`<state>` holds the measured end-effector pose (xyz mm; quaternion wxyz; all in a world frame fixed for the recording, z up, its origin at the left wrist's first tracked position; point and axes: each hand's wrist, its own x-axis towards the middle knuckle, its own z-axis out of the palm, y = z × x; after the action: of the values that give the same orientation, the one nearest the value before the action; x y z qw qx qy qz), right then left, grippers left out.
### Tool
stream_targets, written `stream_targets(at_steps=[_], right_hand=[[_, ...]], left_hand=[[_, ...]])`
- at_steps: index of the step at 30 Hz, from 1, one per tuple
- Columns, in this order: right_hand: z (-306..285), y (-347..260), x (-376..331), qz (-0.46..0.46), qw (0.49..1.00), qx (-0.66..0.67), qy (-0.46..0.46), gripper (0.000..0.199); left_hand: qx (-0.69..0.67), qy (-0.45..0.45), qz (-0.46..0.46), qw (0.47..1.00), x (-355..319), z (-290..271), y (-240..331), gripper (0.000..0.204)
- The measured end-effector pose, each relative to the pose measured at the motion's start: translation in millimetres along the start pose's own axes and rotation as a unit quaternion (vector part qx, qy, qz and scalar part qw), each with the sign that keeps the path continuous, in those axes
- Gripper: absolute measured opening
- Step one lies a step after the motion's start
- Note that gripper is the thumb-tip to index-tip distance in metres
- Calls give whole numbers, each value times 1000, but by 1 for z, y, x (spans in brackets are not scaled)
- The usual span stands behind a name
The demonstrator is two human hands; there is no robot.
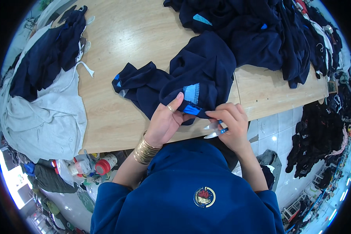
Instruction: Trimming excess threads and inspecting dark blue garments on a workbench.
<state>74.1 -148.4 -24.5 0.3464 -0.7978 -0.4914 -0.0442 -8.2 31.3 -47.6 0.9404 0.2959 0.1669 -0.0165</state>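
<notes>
A navy garment (206, 58) lies bunched at the table's near edge, with a light blue patch (191, 93) and a bright blue strip (192, 109) showing on it. My left hand (167, 123) grips the cloth beside the strip, thumb on top and the other fingers partly hidden beneath. At the strip's right end, my right hand (232, 124) pinches the garment's edge between thumb and forefinger. The same hand keeps a small pair of thread snips (216, 129) in its curled fingers, their pale blades apart and pointing left, clear of the cloth.
Dark garments (253, 35) are heaped at the far right of the wooden table (124, 35). Off its left side hang grey cloth (54, 117) and another dark garment (46, 62). A red-lidded container (106, 164) stands below the table edge. Black clothes (316, 132) hang at right.
</notes>
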Motion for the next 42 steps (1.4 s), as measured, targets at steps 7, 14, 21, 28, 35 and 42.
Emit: stream_targets(at_steps=[7, 14, 21, 28, 35, 42], right_hand=[[-10, -2, -10, 4, 996, -3, 90, 30], [-19, -3, -7, -23, 993, -12, 115, 11], [-26, -4, -4, 62, 995, 70, 24, 16], [-28, -16, 6, 269, 907, 325, -4, 10], [-30, -4, 15, 350, 857, 378, -3, 6], [-32, 1, 15, 350, 875, 334, 9, 7]], left_hand=[[61, -5, 11, 998, -9, 9, 2, 33], [45, -22, 1, 999, -13, 13, 5, 31], [381, -120, -227, 888, -12, 5, 35, 25], [610, -123, 201, 757, -4, 11, 25, 22], [418, -71, 15, 906, -8, 9, 31, 21], [578, -47, 166, 797, -11, 17, 28, 18]])
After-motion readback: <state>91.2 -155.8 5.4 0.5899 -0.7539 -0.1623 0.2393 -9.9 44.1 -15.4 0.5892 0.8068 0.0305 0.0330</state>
